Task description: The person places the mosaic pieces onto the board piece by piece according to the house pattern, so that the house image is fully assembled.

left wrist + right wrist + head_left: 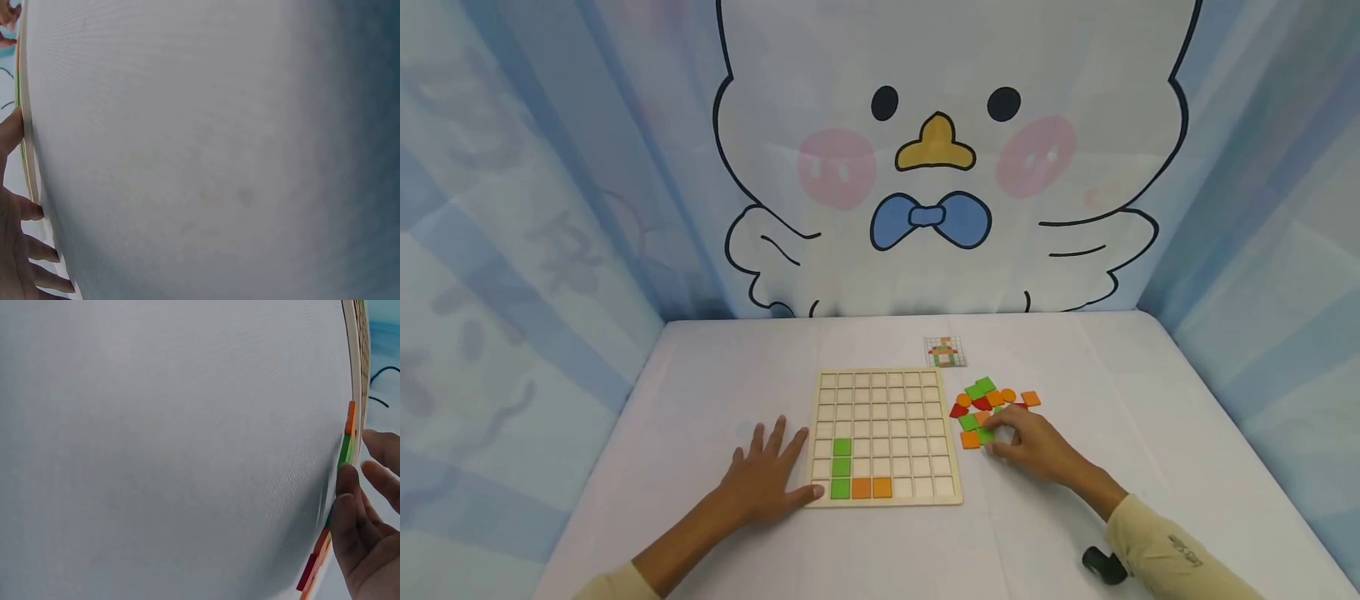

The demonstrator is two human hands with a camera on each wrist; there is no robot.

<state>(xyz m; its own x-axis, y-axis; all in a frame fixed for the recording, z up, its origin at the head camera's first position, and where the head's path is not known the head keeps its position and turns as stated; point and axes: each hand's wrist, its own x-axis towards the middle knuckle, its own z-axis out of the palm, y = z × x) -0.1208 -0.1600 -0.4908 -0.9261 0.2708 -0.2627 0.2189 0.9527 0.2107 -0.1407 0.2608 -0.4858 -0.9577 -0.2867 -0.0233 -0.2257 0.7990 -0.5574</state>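
A wooden grid board (951, 467) lies flat on the table, its lower left holding a column of green square tiles (841, 467) and two orange square tiles (872, 488) along the bottom row. My left hand (762, 487) rests with spread fingers at the board's left side, thumb on its lower left corner. Right of the board, my right hand (1030, 442) reaches into a loose pile of tiles. Its thumb and forefinger stand apart beside a green tile (986, 436); no lifted tile shows between them. In the right wrist view, its fingers (348, 481) hover at the tiles' edges.
Behind the board lies a small pattern card (945, 352). The pile includes round orange tiles (1008, 395), red tiles (958, 411) and orange squares (1031, 398). A black object (1103, 566) lies by the right sleeve. Printed curtains enclose the white table (715, 375).
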